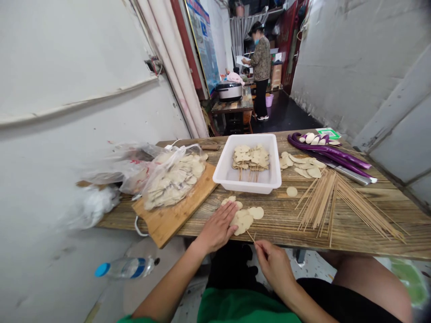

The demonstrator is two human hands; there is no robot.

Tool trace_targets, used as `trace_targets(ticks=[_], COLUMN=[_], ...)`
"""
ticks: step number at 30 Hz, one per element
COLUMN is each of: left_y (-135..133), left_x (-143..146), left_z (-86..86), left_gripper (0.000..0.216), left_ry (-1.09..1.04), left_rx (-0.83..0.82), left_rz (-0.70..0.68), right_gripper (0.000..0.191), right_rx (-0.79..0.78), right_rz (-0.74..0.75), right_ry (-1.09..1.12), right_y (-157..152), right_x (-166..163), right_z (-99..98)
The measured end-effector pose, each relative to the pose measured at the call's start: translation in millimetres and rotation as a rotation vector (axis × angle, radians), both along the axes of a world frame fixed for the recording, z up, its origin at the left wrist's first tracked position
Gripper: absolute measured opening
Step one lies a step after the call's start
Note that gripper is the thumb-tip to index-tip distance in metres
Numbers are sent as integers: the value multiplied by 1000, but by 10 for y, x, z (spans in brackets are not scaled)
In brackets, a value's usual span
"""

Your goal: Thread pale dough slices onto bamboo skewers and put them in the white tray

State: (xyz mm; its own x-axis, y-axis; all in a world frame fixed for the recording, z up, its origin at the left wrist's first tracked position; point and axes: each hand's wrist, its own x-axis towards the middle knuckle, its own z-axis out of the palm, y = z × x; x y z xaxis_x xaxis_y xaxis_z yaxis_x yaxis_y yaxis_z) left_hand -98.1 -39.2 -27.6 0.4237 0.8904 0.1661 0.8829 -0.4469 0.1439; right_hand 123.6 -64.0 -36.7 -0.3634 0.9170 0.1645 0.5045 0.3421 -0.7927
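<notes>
My left hand (217, 229) lies flat over pale, thin round slices (243, 221) near the table's front edge, fingers stretched out and close together. My right hand (274, 265) pinches the end of a thin wooden skewer (250, 236). The skewer's other end disappears at the slices, and I cannot tell how far it goes in. Just beyond stands a white plastic tub (247, 186) with skewered slices (251, 159) in it. To the right, many loose wooden skewers (318, 204) are fanned out on the table.
A wooden board (183, 223) on the left bears a plastic bag of slices (175, 181). At the right lie eggplants (336, 154), a knife (353, 175) and more slices (305, 166). A water bottle (126, 268) is below the table. Farther back, a person (261, 63) stands beside a cooker (229, 91).
</notes>
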Motion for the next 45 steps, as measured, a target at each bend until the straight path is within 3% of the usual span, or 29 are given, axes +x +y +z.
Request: trace_targets(ticks=[6,11,17,29,31,35,37,40,45], left_y=[-6,8,39,23,-3,-35,-29,-17,-14], left_x=[-15,-98,-125,-98,-126,-253,-287,-218,59], left_z=[30,60,33,40,15,-167,-238,-166,297], left_gripper=[59,58,57,57,59,53,49,50,58], left_ry=[-26,-100,-51,-110,-222,-588,-795,-1188,-1815], left_rx=[-25,36,-64,-15,80,368,421,236,-266], left_rz=[26,183,120,130,209,564,671,615,525], right_gripper=[30,29,28,32,32,30,27,22,21], right_rx=[23,24,25,50,76,149,194,271,362], right_rz=[4,-5,-26,-7,-14,-12,-10,-25,11], right_ry=[-12,-11,-21,-30,-28,22,69,143,193], right_y=[5,2,-31,-21,-37,-93,-122,-156,-196], right_x=[-30,2,39,-11,18,115,148,152,88], right_z=[-12,-34,-56,10,37,99,126,155,173])
